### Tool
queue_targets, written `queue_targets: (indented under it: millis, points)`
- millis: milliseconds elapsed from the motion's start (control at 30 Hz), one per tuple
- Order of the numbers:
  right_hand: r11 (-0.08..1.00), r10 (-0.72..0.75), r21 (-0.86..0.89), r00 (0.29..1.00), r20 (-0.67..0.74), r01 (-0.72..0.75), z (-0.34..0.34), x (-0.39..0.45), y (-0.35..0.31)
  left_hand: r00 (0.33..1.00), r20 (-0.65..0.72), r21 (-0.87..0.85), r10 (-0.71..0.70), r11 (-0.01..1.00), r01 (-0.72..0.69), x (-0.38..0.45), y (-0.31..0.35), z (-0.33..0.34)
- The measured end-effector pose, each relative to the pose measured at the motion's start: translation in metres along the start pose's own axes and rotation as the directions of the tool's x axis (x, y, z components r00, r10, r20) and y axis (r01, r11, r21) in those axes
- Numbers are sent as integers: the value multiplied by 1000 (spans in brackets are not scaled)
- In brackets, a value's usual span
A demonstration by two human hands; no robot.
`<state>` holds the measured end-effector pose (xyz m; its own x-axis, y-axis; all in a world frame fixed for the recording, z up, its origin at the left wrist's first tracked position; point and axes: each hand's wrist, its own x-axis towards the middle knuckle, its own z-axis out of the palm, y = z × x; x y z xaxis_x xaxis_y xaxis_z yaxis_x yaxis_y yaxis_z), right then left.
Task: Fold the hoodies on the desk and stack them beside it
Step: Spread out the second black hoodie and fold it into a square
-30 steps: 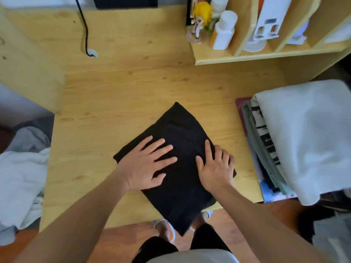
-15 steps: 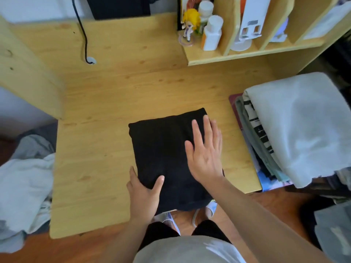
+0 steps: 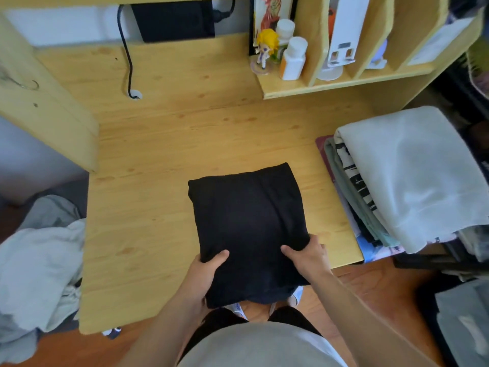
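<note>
A folded black hoodie (image 3: 246, 221) lies on the wooden desk (image 3: 158, 154), its near end hanging over the front edge. My left hand (image 3: 203, 271) grips its near left corner, thumb on top and fingers underneath. My right hand (image 3: 308, 256) grips the near right corner the same way. A stack of folded clothes (image 3: 412, 181), topped by a pale grey-white garment, sits at the desk's right end.
A heap of unfolded pale clothes (image 3: 39, 266) lies left of the desk. On the shelf at the back right stand a yellow-haired figurine (image 3: 266, 49), white bottles (image 3: 293, 59) and wooden dividers. A black cable (image 3: 127, 56) runs down to a hole in the desk.
The hoodie has turned from a diagonal to square with the desk. Both hands have slid from lying flat on top of it to gripping its near corners.
</note>
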<state>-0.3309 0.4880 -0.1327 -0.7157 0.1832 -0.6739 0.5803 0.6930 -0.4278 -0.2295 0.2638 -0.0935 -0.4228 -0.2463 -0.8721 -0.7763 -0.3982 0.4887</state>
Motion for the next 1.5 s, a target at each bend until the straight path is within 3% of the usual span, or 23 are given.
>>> queue_targets:
  millis: [100, 200, 333, 400, 433, 500, 533, 567, 600, 667, 767, 867, 933, 1000, 1033, 1100, 1167, 1200, 1233, 1300, 1333, 1400, 1500]
  points:
    - [941, 128, 274, 960, 249, -197, -14, -7, 4, 994, 66, 3, -87, 996, 87, -12, 8, -11]
    - [707, 83, 547, 820, 566, -449, -33, -27, 8, 980, 113, -78, -165, 982, 174, -20, 12, -13]
    - [668, 54, 589, 819, 571, -455, -32, -30, 18, 985, 77, -94, -153, 983, 160, -23, 11, -12]
    - [665, 44, 606, 833, 551, -436, -32, -37, 12, 997, -75, 19, -27, 999, 29, -20, 8, -14]
    - [661, 26, 622, 842, 539, -419, -34, -42, 9, 973, -191, 218, 129, 972, -86, -19, 3, -16]
    - [645, -65, 666, 841, 537, -375, -38, -57, -3, 807, -168, 653, 566, 677, -338, -36, 2, -11]
    - [640, -125, 692, 843, 523, -334, -40, -66, -11, 714, -36, 714, 699, 518, -471, -52, 7, -4]
    - [652, -203, 713, 848, 490, -256, -42, -77, -19, 699, 78, 648, 711, 496, -578, -72, 16, 7]
    - [681, -282, 717, 851, 444, -149, -43, -91, -31, 757, 147, 547, 637, 585, -599, -86, 28, 17]
    - [745, -471, 650, 811, 349, 153, -43, -123, -60, 883, 197, 420, 426, 777, -468, -102, 64, 34]
    - [704, -710, 295, 660, 246, 646, -26, -156, -92, 930, 244, 360, 276, 864, -351, -113, 116, 40]
    - [570, -772, -14, 541, 334, 822, -20, -159, -114, 944, 71, 310, 322, 892, -328, -114, 123, 31]
    - [519, -725, 2, 439, 531, 855, -38, -148, -120, 968, 3, 183, 250, 952, -246, -116, 118, 19]
    - [614, -704, 315, 323, 632, 723, -74, -134, -117, 981, -19, 55, 195, 980, -194, -122, 115, 14]
    - [643, -734, 439, 342, 587, 627, -95, -125, -109, 980, -27, 32, 199, 980, -198, -126, 114, 16]
    - [667, -739, 507, 567, 364, 546, -136, -96, -85, 966, -29, 10, 256, 967, -256, -141, 116, 30]
    - [770, -584, 486, 763, 277, 413, -170, -72, -52, 949, -24, -37, 314, 949, -314, -163, 120, 52]
    - [806, -517, 511, 778, 358, 300, -181, -63, -36, 943, -12, -72, 333, 940, -333, -175, 123, 65]
    - [806, -480, 569, 742, 468, 163, -190, -56, -22, 937, 10, -109, 348, 932, -345, -188, 126, 81]
    - [693, -401, 699, 711, 578, -178, -212, -56, -3, 919, 77, -198, 386, 909, -365, -213, 129, 117]
    - [634, -368, 725, 721, 588, -268, -225, -59, 1, 906, 105, -238, 411, 895, -378, -223, 129, 135]
    - [561, -394, 754, 692, 605, -341, -254, -63, 5, 878, 153, -298, 454, 868, -397, -236, 126, 170]
    - [489, -445, 816, 717, 537, -307, -302, -54, 15, 832, 198, -387, 518, 821, -419, -236, 111, 213]
